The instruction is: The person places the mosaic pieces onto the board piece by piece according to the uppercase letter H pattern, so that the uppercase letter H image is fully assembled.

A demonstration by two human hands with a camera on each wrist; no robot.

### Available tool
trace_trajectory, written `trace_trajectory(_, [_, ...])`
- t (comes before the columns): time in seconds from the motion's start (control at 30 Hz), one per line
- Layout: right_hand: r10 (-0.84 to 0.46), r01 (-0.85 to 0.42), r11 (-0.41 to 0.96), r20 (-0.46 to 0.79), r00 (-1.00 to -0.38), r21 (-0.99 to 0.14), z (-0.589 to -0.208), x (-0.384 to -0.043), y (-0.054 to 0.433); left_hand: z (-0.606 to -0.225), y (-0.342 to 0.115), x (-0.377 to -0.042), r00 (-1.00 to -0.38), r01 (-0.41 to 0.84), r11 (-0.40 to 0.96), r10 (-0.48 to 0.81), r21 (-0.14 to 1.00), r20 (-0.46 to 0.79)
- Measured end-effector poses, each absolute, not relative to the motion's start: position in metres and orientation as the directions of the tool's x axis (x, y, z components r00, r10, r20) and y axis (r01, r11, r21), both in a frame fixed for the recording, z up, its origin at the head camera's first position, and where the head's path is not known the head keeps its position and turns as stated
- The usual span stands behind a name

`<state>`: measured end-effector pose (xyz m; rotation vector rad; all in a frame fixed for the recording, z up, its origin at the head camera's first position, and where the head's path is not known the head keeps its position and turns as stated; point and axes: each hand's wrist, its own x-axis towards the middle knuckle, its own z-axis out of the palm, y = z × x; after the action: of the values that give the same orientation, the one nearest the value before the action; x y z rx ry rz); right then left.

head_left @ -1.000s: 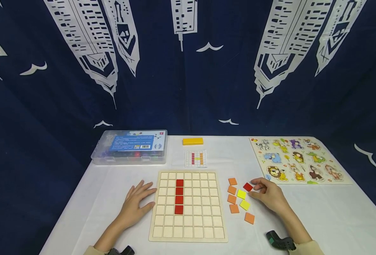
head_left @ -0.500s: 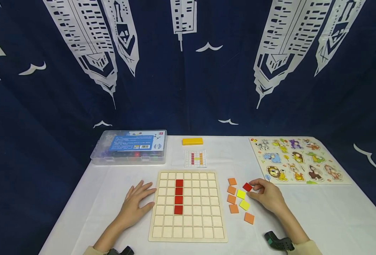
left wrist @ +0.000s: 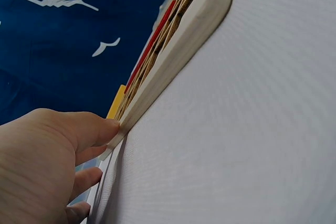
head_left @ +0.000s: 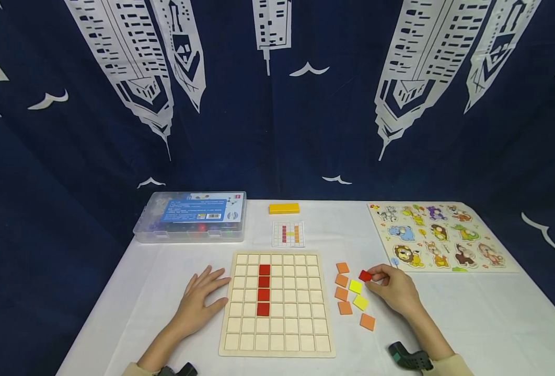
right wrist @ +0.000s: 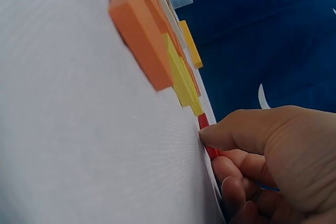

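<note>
My right hand [head_left: 395,288] pinches a loose red square tile [head_left: 365,275] by its edge, thumb on one side and curled fingers on the other. In the right wrist view the thumb [right wrist: 231,129] covers part of that red tile [right wrist: 204,121]. My left hand [head_left: 202,300] lies with fingers spread at the left edge of a wooden grid board [head_left: 296,326]. The left wrist view shows its thumb [left wrist: 94,129] against the board's side. A column of red tiles [head_left: 263,295] sits in the board's third column.
Yellow tiles [head_left: 360,302] and several orange tiles [head_left: 341,294] lie right of the board. Behind it are a small pattern card [head_left: 288,234] and a yellow block [head_left: 284,209]. A clear plastic case [head_left: 190,217] stands back left, an animal puzzle board [head_left: 428,235] back right.
My right fingers have closed in on the red tile, which has tilted slightly. The left hand and the board stay where they were.
</note>
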<state>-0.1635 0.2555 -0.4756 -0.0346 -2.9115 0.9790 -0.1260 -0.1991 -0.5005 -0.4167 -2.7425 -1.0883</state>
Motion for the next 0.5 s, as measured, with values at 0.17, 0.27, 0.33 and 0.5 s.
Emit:
trace_trajectory(0.17, [0.049, 0.008, 0.785, 0.049, -0.998, -0.620, -0.473, -0.162, 0.255, -0.500, -0.198, -0.126, -0.946, 0.319, 0.696, 0.198, 0.644, 0.256])
trace_trajectory(0.27, [0.058, 0.031, 0.765, 0.021, -0.998, -0.644, -0.469, -0.160, 0.253, -0.501, -0.199, -0.126, -0.947, 0.317, 0.695, 0.200, 0.645, 0.250])
trace_trajectory(0.33, [0.061, 0.042, 0.751, 0.006, -0.998, -0.659, -0.462, -0.158, 0.249, -0.501, -0.199, -0.126, -0.948, 0.316, 0.696, 0.200, 0.644, 0.248])
trace_trajectory(0.5, [0.005, -0.002, 0.721, 0.007, -1.000, -0.692, -0.438, -0.146, 0.218, -0.501, -0.199, -0.126, -0.947, 0.318, 0.702, 0.202, 0.638, 0.250])
